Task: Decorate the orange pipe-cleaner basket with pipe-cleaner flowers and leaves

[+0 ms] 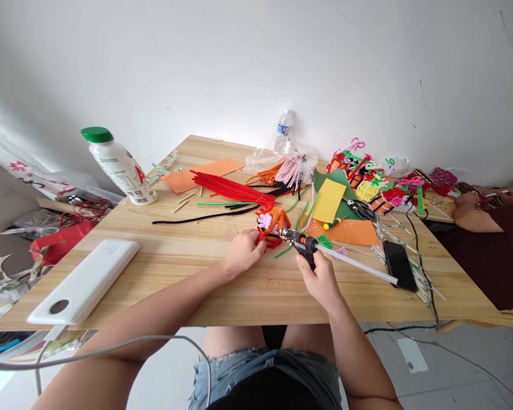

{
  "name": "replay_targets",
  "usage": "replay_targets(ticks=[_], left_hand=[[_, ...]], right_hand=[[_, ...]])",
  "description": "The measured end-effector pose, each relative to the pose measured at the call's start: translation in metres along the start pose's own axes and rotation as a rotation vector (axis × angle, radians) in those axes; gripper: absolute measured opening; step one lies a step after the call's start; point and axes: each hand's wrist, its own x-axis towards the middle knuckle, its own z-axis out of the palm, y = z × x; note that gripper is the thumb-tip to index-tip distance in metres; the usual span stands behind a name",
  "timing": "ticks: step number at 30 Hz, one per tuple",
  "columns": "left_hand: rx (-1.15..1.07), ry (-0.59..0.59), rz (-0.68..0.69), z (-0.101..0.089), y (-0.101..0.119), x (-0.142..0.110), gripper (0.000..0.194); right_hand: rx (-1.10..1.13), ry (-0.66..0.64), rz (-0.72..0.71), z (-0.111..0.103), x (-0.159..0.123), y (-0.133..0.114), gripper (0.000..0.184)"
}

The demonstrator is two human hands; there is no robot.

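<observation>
Denim shorts (256, 364) fill the bottom edge, with both forearms reaching over the wooden counter (188, 267). Right hand (320, 279) has its fingers clamped round the grip of a black-and-orange glue gun (301, 244), a clear glue stick jutting from its rear, nozzle aimed at a small pipe-cleaner craft (271, 225). Left hand (243, 250) pinches that craft, fingers together on its red base; above sit fuzzy orange loops and a pale pink piece. It rests near the counter's middle, just before a bundle of red pipe cleaners (231, 188). A black phone (399, 265) lies to the right.
</observation>
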Motion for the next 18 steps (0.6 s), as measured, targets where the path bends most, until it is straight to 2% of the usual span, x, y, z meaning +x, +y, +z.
replay_targets(ticks=[7,13,15,18], left_hand=[[0.000,-0.008,0.003,-0.001,0.002,0.000,0.022],[0.008,-0.028,-0.007,-0.004,0.005,-0.001,0.021],[0.006,-0.041,-0.005,-0.006,0.005,-0.001,0.021],[0.002,-0.054,0.003,-0.007,0.006,-0.001,0.023]], right_hand=[[0.110,-0.073,0.105,-0.004,-0.002,0.003,0.033],[0.466,-0.121,0.219,-0.016,-0.008,0.005,0.038],[0.581,-0.113,0.264,-0.025,-0.011,0.008,0.037],[0.748,-0.021,0.333,-0.043,-0.012,0.021,0.039]])
